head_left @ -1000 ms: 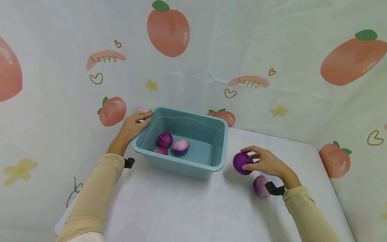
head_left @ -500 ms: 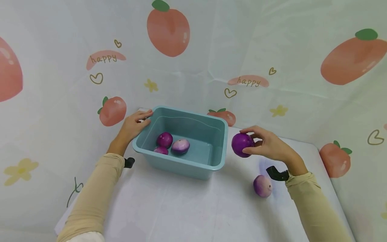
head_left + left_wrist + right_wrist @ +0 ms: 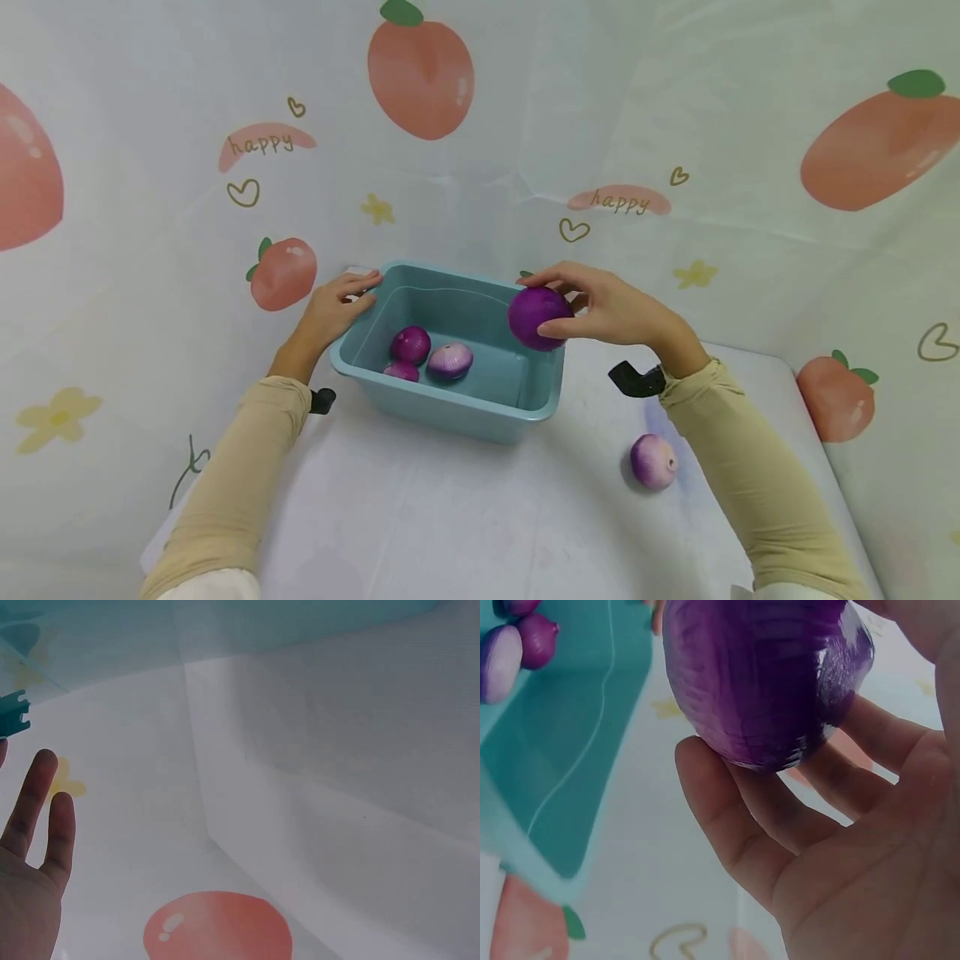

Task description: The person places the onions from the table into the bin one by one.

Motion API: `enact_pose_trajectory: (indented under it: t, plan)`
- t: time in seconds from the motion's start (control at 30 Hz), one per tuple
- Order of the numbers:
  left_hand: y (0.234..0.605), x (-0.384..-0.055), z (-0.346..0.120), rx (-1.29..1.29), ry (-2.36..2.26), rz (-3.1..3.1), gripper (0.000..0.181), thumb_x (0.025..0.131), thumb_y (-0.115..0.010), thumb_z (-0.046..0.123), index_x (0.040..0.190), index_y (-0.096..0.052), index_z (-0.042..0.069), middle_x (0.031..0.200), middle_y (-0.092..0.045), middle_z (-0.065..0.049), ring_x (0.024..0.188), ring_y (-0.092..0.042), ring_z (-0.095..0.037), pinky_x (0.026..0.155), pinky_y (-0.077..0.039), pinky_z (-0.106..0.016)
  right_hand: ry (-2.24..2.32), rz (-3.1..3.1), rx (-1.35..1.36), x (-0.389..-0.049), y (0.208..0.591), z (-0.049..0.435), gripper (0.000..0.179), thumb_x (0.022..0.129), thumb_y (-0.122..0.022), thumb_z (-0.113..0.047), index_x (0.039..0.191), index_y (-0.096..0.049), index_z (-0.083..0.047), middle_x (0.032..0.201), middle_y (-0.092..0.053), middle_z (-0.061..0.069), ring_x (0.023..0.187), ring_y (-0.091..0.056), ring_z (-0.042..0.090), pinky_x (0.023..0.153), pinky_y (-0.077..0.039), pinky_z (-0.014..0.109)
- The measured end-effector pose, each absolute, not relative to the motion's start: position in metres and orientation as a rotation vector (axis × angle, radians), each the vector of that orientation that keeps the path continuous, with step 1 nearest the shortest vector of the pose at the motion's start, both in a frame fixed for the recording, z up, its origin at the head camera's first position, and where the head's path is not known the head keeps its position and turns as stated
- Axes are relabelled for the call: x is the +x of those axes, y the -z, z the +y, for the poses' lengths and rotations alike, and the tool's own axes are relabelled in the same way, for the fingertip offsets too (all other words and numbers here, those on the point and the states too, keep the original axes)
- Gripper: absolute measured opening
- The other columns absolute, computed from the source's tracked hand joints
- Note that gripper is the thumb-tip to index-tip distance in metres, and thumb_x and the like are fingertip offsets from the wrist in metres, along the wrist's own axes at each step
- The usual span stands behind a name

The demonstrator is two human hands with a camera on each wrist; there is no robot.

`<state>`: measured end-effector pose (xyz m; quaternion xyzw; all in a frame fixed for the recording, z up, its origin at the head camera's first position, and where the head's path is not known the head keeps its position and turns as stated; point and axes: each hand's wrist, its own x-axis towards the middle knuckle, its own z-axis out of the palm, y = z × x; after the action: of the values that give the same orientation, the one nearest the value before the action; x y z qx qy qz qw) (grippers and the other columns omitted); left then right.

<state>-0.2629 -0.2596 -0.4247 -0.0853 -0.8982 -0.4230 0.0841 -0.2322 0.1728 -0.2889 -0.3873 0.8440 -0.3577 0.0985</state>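
Observation:
In the head view my right hand holds a deep purple red onion between thumb and fingers, raised over the right end of a teal plastic basin. The right wrist view shows the glossy onion up close, fingertips curved beneath it. My left hand rests its fingertips on the basin's left rim; in the left wrist view two straight fingers show. Inside the basin lie two darker onions and one paler onion, grouped at the left.
A pale purple-and-white onion lies on the white-covered table, right of the basin. Behind stands a white cloth backdrop printed with peaches and hearts. Black straps show at both wrists.
My right hand has lifted the onion off toward the upper left, from beside the basin to over its right end. The left hand has stayed at the rim.

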Motion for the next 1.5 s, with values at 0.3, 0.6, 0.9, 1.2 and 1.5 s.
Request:
enact_pose_trajectory:
  t: [0.3,0.6,0.9,1.2,1.5]
  plan:
    - [0.43,-0.263,-0.261,-0.265,1.248,-2.683,0.041,0.101,-0.063,0.027,0.142,-0.062,0.02,0.151,-0.058,-0.005,0.14,-0.052,-0.032,0.1,-0.046,-0.046,0.932,2.439,-1.054,-0.263,0.307,0.119,0.053,0.089,-0.077,-0.037,0.137,-0.059,-0.025,0.129,-0.065,-0.002,0.112,-0.065,0.017,0.091,-0.057,0.035]
    - [0.432,-0.263,-0.259,-0.255,1.255,-2.702,0.042,0.101,-0.062,0.027,0.142,-0.062,0.02,0.153,-0.056,-0.004,0.142,-0.051,-0.032,0.102,-0.046,-0.048,0.934,2.377,-1.001,-0.29,0.344,0.075,0.059,0.089,-0.075,-0.044,0.14,-0.058,-0.021,0.134,-0.062,0.001,0.116,-0.061,0.021,0.094,-0.056,0.036]
    - [0.429,-0.265,-0.261,-0.26,1.229,-2.684,0.04,0.1,-0.063,0.025,0.14,-0.064,0.018,0.15,-0.058,-0.006,0.138,-0.053,-0.032,0.098,-0.047,-0.04,0.999,2.289,-1.015,-0.306,0.371,0.032,0.062,0.089,-0.076,-0.039,0.142,-0.057,-0.014,0.136,-0.063,0.004,0.118,-0.064,0.02,0.098,-0.055,0.034]
    - [0.426,-0.265,-0.254,-0.282,1.241,-2.686,0.041,0.101,-0.063,0.028,0.14,-0.064,0.02,0.151,-0.058,-0.003,0.138,-0.054,-0.031,0.101,-0.046,-0.045,0.918,2.217,-1.001,-0.304,0.389,0.012,0.071,0.088,-0.074,-0.047,0.147,-0.053,-0.013,0.139,-0.061,0.002,0.127,-0.057,0.019,0.108,-0.05,0.037]
    - [0.425,-0.263,-0.258,-0.255,1.252,-2.654,0.039,0.1,-0.064,0.027,0.138,-0.066,0.019,0.149,-0.06,-0.004,0.135,-0.056,-0.031,0.097,-0.045,-0.039,0.781,2.244,-0.9,-0.3,0.406,0.014,0.066,0.085,-0.077,-0.052,0.141,-0.059,-0.021,0.14,-0.061,0.001,0.134,-0.051,0.022,0.115,-0.044,0.046]
